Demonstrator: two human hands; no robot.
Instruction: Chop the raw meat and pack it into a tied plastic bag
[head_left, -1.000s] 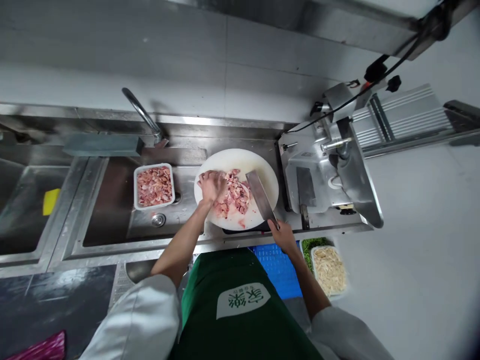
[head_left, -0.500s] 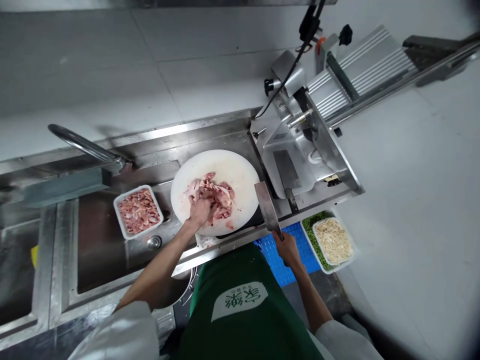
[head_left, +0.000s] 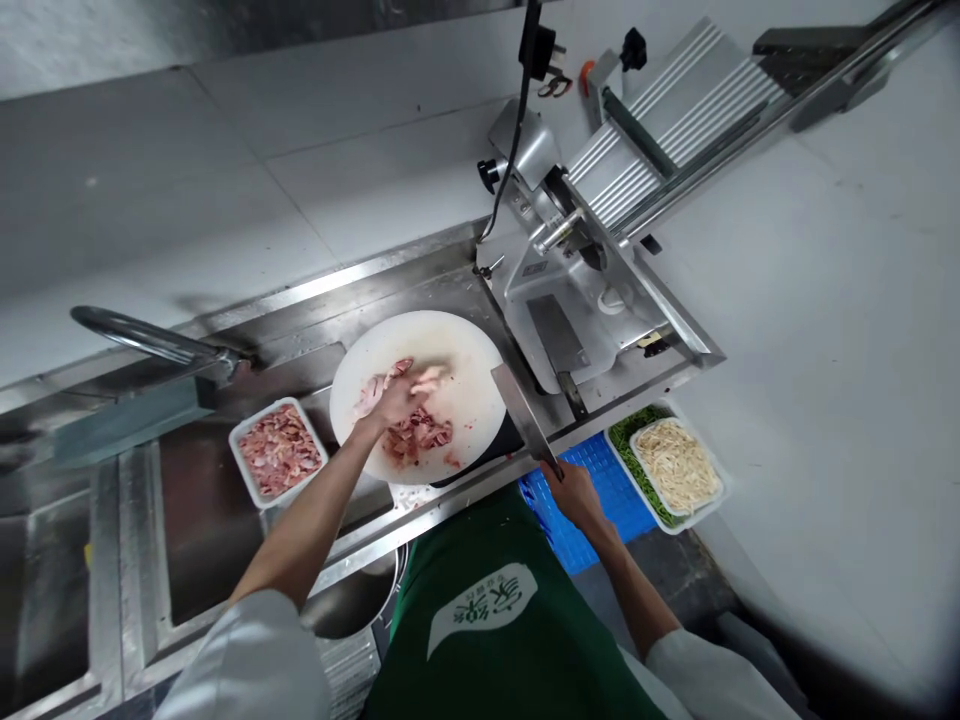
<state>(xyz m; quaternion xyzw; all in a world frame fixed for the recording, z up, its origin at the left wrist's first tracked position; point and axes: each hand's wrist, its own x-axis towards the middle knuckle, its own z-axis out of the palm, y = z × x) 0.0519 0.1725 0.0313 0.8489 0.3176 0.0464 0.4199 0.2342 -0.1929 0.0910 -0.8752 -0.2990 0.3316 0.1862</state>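
Sorting, seemingly, raw meat (head_left: 421,436) on board (head_left: 469,350) with left hand (head_left: 396,402), cannot tell if gripping; clasping cleaver (head_left: 524,415) in right hand (head_left: 573,495), well apart; likely needing pieces gathered before chopping

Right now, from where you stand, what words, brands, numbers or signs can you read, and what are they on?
"家樂": large, upside-down characters on the white patch of the green apron.
Smaller line on that patch: too small to read.
Small label on the metal machine: too small to read.
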